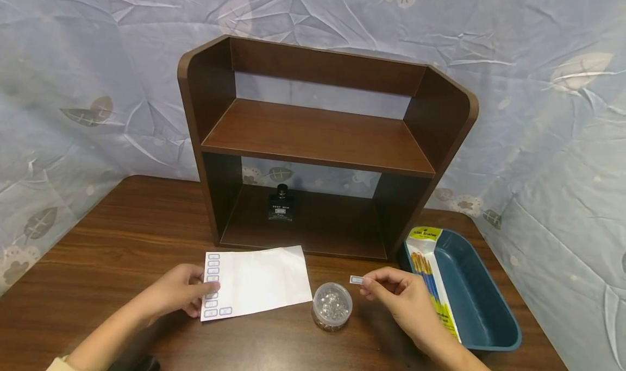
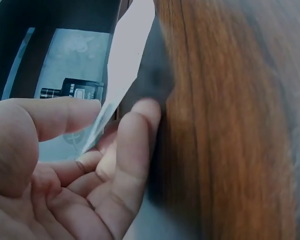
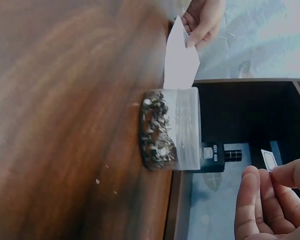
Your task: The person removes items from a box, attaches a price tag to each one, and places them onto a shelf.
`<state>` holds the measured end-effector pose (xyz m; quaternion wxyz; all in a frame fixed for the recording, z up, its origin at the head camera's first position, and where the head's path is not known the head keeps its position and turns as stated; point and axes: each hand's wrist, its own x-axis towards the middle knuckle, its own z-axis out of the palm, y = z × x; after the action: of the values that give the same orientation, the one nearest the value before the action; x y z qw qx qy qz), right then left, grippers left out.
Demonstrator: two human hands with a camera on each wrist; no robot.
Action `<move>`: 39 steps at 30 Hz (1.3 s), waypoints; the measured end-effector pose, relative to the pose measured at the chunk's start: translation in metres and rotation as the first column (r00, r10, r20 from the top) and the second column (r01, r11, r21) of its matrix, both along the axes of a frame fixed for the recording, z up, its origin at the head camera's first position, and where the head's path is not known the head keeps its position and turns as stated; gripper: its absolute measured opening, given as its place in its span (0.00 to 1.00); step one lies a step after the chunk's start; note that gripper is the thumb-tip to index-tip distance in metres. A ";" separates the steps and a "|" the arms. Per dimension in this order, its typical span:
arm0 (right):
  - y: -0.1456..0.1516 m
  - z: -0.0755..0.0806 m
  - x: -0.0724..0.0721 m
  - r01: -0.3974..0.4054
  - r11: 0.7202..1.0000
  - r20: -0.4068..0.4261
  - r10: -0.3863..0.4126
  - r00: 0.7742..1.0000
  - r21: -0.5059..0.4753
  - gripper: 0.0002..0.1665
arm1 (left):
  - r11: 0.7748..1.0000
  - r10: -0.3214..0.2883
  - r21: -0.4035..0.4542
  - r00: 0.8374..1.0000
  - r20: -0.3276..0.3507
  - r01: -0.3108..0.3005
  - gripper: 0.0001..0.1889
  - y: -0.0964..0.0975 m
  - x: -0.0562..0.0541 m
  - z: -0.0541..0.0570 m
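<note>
My left hand (image 1: pixel 183 292) pinches the left edge of a white label sheet (image 1: pixel 266 278), thumb on top and fingers beneath. Small blue-bordered labels run down that edge, with one more beside the bottom one. In the left wrist view the sheet (image 2: pixel 127 45) tilts up off the wood. Between thumb and fingertips my right hand (image 1: pixel 403 300) holds a small blue-bordered label (image 1: pixel 356 280), seen also as a white label (image 3: pixel 269 160) in the right wrist view. Just left of that hand stands a clear round jar (image 1: pixel 332 307) of small shiny metallic pieces.
A brown two-tier shelf (image 1: pixel 318 137) stands at the back, with a black perfume bottle (image 1: pixel 281 205) bearing a small label on its lower tier. To the right, a blue tray (image 1: pixel 476 300) holds a pack of artist brushes (image 1: pixel 430 278). Patterned cloth hangs behind.
</note>
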<state>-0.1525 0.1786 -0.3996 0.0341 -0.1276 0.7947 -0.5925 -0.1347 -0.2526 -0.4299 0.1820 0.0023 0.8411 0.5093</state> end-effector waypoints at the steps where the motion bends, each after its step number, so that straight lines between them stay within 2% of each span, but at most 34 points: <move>1: 0.000 -0.001 0.002 0.002 1.000 0.015 -0.002 1.000 -0.002 0.11 | 1.000 0.009 -0.023 1.000 -0.006 -0.009 0.13 0.000 0.001 0.000; 5: 0.001 -0.003 0.008 0.009 1.000 0.075 -0.008 0.997 -0.015 0.13 | 0.995 0.036 -0.096 0.999 -0.039 -0.040 0.14 0.000 0.004 0.003; 10: 0.003 -0.011 0.014 -0.038 0.997 0.060 0.042 0.997 -0.064 0.14 | 0.969 0.071 -0.228 0.991 -0.110 -0.095 0.14 -0.001 0.003 0.008; 13: 0.004 -0.016 0.016 -0.079 0.994 0.039 0.082 0.996 -0.076 0.13 | 0.949 0.050 -0.300 0.987 -0.153 -0.095 0.13 0.000 0.003 0.012; 18: 0.004 -0.022 0.019 -0.131 0.989 -0.005 0.131 0.991 -0.062 0.11 | 0.937 -0.006 -0.342 0.973 -0.229 -0.075 0.12 0.004 0.005 0.017; 21: 0.004 -0.025 0.021 -0.138 0.989 -0.003 0.138 0.990 -0.047 0.11 | 0.929 -0.043 -0.361 0.949 -0.314 -0.078 0.10 0.011 0.005 0.018; 25: 0.004 -0.027 0.022 -0.139 0.990 0.023 0.139 0.990 -0.032 0.11 | 0.941 -0.109 -0.334 0.892 -0.438 -0.049 0.08 0.025 0.002 0.017; 29: 0.005 -0.029 0.024 -0.163 0.986 0.005 0.163 0.987 -0.025 0.10 | 0.963 -0.180 -0.265 0.843 -0.507 0.047 0.10 0.039 -0.001 0.016; 31: 0.005 -0.030 0.025 -0.184 0.982 -0.011 0.184 0.983 -0.028 0.09 | 0.962 -0.217 -0.259 0.827 -0.519 0.091 0.16 0.046 -0.002 0.016; 35: 0.003 -0.032 0.027 -0.210 0.976 -0.006 0.210 0.978 -0.053 0.10 | 0.947 -0.287 -0.279 0.804 -0.521 0.158 0.26 0.060 -0.004 0.017; 39: 0.002 -0.034 0.028 -0.229 0.970 -0.014 0.229 0.973 -0.082 0.10 | 0.937 -0.337 -0.266 0.787 -0.517 0.227 0.30 0.074 -0.006 0.016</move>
<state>-0.1248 0.1809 -0.4336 0.0950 -0.2212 0.7495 -0.6167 -0.1409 -0.1788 -0.4135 0.0039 0.2585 0.8919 0.3711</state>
